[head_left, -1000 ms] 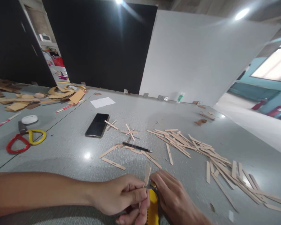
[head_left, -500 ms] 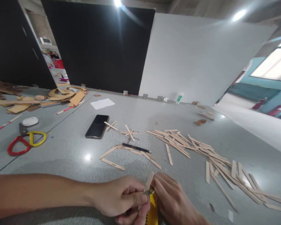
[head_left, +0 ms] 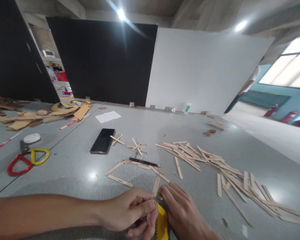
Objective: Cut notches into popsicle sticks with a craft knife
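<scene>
Wooden stick (head_left: 155,187), long axis away from left fingers (head_left: 148,207), slightly rightward

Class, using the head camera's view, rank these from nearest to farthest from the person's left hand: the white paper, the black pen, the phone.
From the left hand:
1. Black pen: just ahead.
2. Phone: farther ahead, to the left.
3. White paper: beyond the phone, towards the black panel.

On the table (head_left: 72,173), ahead of the hands (head_left: 133,210): pen (head_left: 144,162), loose sticks (head_left: 120,180) around it. Stick pile (head_left: 226,170) runs ahead-right to right. Crossed sticks (head_left: 137,146) beyond pen, phone (head_left: 102,141) left of them. Paper sheet (head_left: 108,116) behind phone. Scissors (head_left: 33,156) well left; scraps (head_left: 20,124) behind scissors.
</scene>
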Demonstrator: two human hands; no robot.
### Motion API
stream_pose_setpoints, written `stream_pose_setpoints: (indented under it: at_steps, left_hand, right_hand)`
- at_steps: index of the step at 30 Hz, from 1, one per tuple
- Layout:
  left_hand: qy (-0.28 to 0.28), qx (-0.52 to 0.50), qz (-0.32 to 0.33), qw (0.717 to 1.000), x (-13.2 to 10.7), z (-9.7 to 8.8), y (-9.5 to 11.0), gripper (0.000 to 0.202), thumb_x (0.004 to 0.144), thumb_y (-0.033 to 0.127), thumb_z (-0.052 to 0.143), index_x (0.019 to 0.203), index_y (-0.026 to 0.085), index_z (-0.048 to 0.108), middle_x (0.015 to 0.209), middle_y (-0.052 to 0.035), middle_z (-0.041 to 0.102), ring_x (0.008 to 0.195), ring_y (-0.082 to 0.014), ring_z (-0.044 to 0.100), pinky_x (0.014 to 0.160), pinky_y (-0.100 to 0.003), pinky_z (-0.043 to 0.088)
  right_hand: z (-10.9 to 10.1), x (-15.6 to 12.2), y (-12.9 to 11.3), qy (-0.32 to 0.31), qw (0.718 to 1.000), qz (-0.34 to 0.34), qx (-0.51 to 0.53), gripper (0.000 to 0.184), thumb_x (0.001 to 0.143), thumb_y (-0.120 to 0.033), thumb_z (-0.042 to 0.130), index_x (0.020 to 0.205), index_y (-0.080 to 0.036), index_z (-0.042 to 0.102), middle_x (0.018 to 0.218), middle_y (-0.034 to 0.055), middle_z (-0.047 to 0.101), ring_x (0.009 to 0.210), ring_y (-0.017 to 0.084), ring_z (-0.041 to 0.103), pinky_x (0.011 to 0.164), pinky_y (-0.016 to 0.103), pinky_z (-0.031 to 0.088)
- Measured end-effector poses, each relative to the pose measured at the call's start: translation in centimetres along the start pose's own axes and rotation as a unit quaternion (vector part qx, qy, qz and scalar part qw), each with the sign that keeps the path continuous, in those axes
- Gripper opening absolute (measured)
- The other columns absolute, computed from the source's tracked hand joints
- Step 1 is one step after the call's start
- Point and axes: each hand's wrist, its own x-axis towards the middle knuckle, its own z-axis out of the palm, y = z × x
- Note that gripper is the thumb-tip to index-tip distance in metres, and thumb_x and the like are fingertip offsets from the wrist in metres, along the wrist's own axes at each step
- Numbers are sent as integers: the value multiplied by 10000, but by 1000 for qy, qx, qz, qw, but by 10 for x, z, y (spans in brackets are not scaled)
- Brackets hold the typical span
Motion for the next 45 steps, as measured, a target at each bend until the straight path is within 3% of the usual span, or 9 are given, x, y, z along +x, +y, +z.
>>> stream_pose_setpoints:
  at_steps: [4,9,14,27,36,45]
  left_hand:
    - [12,11,11,1000,3,1,0,652,953,853,562,845,210,537,653,29,641,351,-41,362,387,-195,343]
    - [17,48,7,999,0,4,4,632,970,823,571,856,202,560,657,9,663,353,-52,403,343,-193,281]
    - [38,65,6,997,-1,6,5,632,979,820,555,877,197,563,672,-10,696,340,-48,392,328,-190,266]
    - [47,71,2,996,2,4,3,692,938,845,586,877,157,624,861,-157,818,342,-46,451,336,-189,310]
    - [40,57,0,998,2,2,2,673,976,808,579,1006,140,648,919,-150,818,374,-48,488,360,-186,303]
    - [28,21,9,999,5,0,0,688,968,835,566,1054,154,609,798,-35,726,373,-50,483,350,-182,286]
  right_hand:
    - [2,-1,1,13,1000,20,-18,326,1181,-130,260,956,-244,467,787,6,599,696,206,522,686,329,380]
    - [2,1,0,3,1000,-15,-13,268,1194,-234,339,964,-245,474,822,11,637,717,207,537,705,325,406]
    - [2,2,-2,8,999,0,-33,243,1159,-140,385,963,-230,495,831,28,633,736,219,536,716,334,416]
    - [0,5,1,-3,999,14,-30,184,1108,-97,470,983,-220,526,836,27,634,752,228,544,721,337,436]
    - [2,5,2,-4,1000,24,-17,146,1129,-166,491,999,-224,523,832,22,625,746,232,545,731,349,430]
    - [2,5,4,-3,1000,31,-3,166,1169,-183,402,1068,-226,527,849,27,666,735,214,599,732,334,464]
